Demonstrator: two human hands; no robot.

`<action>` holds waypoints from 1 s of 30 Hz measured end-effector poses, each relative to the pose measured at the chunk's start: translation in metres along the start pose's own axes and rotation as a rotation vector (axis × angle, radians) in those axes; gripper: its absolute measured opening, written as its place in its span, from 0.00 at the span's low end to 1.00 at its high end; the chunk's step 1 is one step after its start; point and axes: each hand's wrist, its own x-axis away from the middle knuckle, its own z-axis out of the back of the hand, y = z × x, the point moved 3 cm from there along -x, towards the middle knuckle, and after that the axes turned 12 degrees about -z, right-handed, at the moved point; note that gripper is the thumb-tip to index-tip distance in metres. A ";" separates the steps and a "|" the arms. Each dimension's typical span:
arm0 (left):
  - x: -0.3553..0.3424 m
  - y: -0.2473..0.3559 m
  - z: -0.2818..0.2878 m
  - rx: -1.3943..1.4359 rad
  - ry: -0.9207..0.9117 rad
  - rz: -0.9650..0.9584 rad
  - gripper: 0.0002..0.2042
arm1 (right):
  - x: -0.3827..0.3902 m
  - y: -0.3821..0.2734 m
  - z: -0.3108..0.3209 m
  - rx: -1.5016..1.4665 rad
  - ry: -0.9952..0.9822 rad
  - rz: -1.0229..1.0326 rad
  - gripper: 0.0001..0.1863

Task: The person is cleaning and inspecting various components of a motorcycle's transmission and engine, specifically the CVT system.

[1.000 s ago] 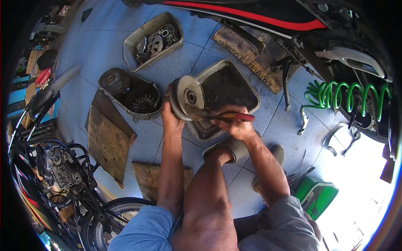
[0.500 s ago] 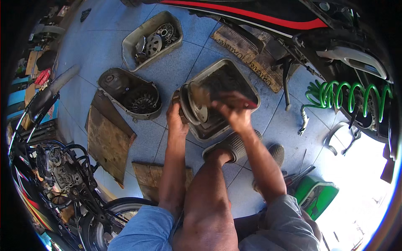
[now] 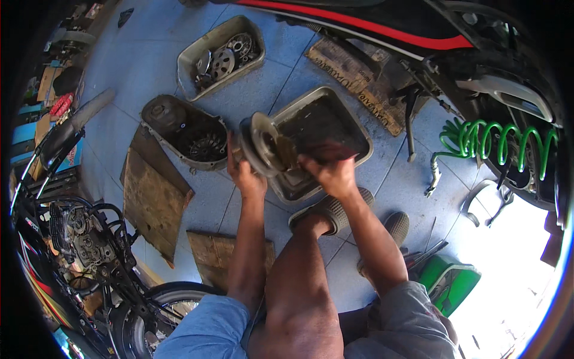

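Note:
Over the left edge of a grey rectangular tray [image 3: 365, 122], my left hand [image 3: 246, 176] grips a round metal pulley [image 3: 261, 143] with stacked discs, tilted on its side. The hand's fingers go behind the pulley and are partly hidden. My right hand [image 3: 335, 178] is closed on a brush [image 3: 287, 154] with brownish bristles and a dark reddish handle, smeared by motion. Its bristles are at the pulley's right face. Dark, dirty residue covers the inside of the tray.
Farther left lie an oval engine cover [image 3: 185, 131] and a second tray [image 3: 185, 63] of metal parts. Motorcycles stand beyond and at the left. Wooden boards [image 3: 152, 200] lie on the blue tiles. A green coiled hose [image 3: 478, 134] hangs at right, above a green container [image 3: 448, 281].
The pulley has shifted slightly left and turned in my left hand. My right hand has moved a little left and down with the brush, whose bristles have swung lower across the pulley's face.

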 end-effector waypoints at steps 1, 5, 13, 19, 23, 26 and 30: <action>-0.005 0.007 -0.001 -0.145 -0.100 -0.090 0.38 | 0.004 -0.019 0.005 -0.126 0.100 -0.057 0.13; -0.010 0.013 -0.008 -0.388 -0.326 -0.281 0.46 | 0.001 -0.014 -0.010 -0.069 0.260 -0.195 0.12; 0.002 0.004 -0.017 -0.237 -0.198 0.045 0.36 | -0.014 0.005 -0.022 0.042 0.253 -0.055 0.10; -0.002 -0.015 0.022 -0.008 -0.012 0.510 0.25 | -0.025 0.004 -0.005 0.042 0.074 0.296 0.12; 0.003 -0.018 0.026 0.097 -0.023 0.851 0.28 | -0.023 -0.017 0.001 0.179 -0.140 0.569 0.13; 0.003 -0.015 0.024 -0.016 0.046 0.935 0.28 | 0.002 -0.027 0.014 0.066 -0.304 0.584 0.14; -0.003 -0.008 0.025 -0.037 0.084 1.002 0.28 | 0.018 -0.029 0.014 0.107 -0.443 0.694 0.21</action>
